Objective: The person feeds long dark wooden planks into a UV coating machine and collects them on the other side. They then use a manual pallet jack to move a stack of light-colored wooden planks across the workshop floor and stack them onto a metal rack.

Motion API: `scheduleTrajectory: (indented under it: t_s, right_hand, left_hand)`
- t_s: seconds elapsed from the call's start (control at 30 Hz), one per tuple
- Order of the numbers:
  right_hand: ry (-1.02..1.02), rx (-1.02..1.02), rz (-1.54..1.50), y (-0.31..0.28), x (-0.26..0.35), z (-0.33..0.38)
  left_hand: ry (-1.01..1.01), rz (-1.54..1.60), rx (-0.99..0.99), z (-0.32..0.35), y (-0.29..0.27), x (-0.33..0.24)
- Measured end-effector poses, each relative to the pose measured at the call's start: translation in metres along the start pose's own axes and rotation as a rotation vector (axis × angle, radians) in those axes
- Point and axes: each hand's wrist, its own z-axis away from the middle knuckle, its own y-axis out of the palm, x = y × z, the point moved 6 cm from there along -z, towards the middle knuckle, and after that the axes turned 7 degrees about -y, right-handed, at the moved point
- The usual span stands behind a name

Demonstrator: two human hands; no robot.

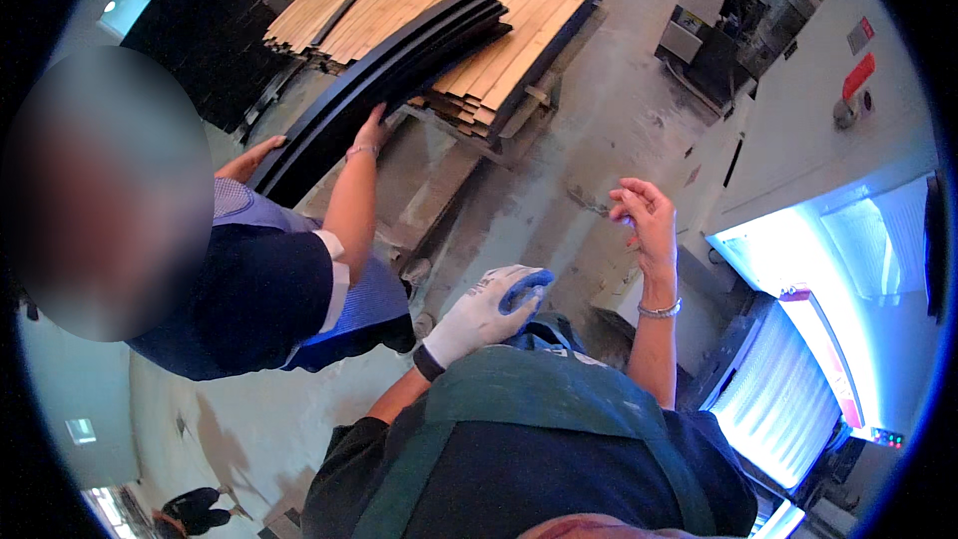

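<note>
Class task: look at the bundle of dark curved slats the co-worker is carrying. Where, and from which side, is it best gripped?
Grip the dark slats near an end, from underneath and along the long edges. The bundle is long, bowed and loosely stacked, so palms probably need to cradle its underside. The co-worker's hand holds its near edge.

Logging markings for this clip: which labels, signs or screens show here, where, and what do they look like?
Small label: high on the grey machine panel at right, rectangular, red and white.
Indicator panel: lower right, beside the lit machine opening, small and dark with green and red lights.
No packages visible.
</note>
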Motion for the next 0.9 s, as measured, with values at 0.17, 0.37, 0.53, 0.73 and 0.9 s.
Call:
scheduleTrajectory:
  t_s: [0.17,0.37,0.53,0.73,0.9]
  right_hand:
    - [0.027,0.022,-0.054,0.004,-0.01,-0.001]
    - [0.059,0.033,-0.091,0.006,-0.019,0.002]
    - [0.074,0.019,-0.097,0.003,-0.018,0.003]
    - [0.06,0.027,-0.095,-0.002,-0.017,-0.004]
    - [0.056,0.049,-0.134,0.005,-0.024,-0.016]
  left_hand:
    - [0.007,0.004,0.015,-0.003,-0.001,-0.004]
    - [0.044,0.016,0.022,-0.007,0.001,-0.005]
    - [0.052,-0.023,-0.007,-0.011,0.007,-0.005]
    - [0.089,-0.039,-0.033,-0.018,0.009,-0.016]
    - [0.151,-0.028,-0.055,-0.025,-0.001,-0.031]
